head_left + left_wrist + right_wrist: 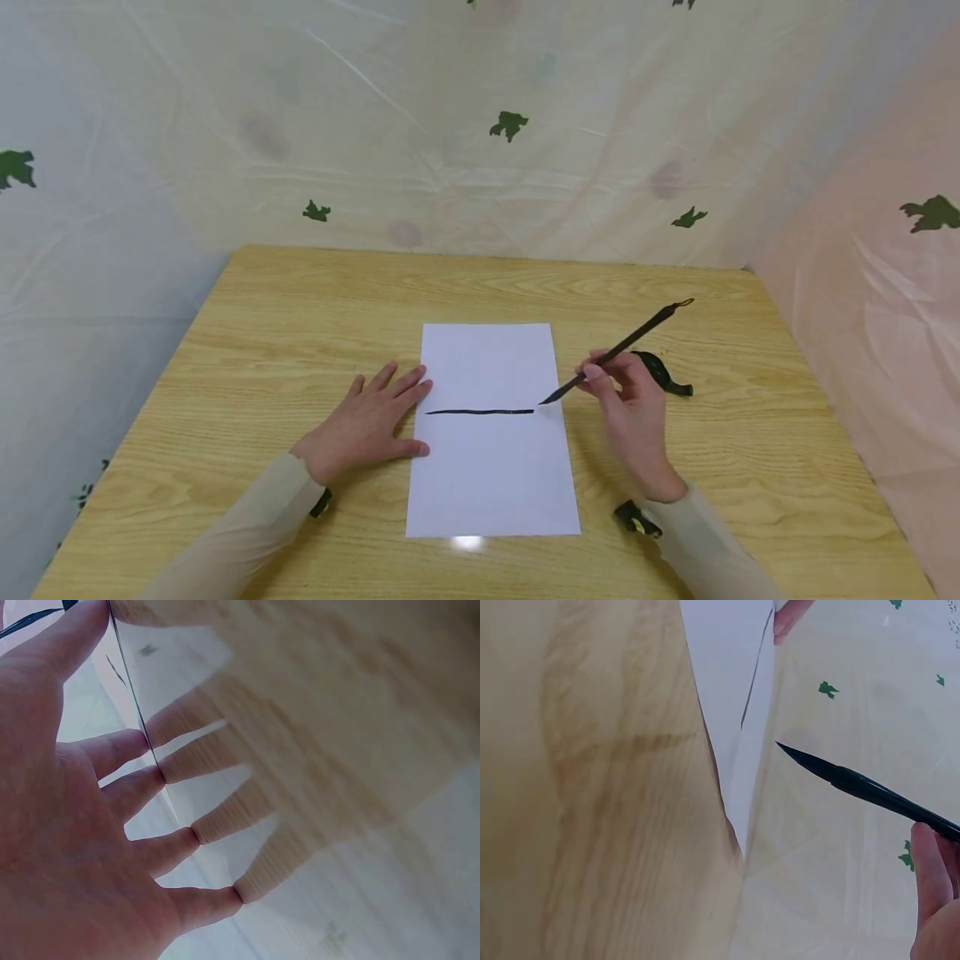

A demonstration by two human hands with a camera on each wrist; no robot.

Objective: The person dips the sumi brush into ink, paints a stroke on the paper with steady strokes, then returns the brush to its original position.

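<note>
A white sheet of paper (491,479) lies on the table, with one black horizontal stroke (480,412) across its middle. My left hand (367,427) rests at the paper's left edge, fingers spread and fingertips on the sheet. The left wrist view shows that hand (82,810) from the palm side, its fingertips against the glossy surface. With my right hand (633,417) I pinch a dark writing brush (637,335), tilted, a cord loop at its top end. In the right wrist view the black brush tip (802,757) hangs apart from the paper, near the stroke's right end.
A black object (678,388), perhaps an ink dish, sits just behind my right hand and is partly hidden by it. The wood-grain table (300,308) meets pale curtains (450,183) with green bird-like shapes at the back and sides.
</note>
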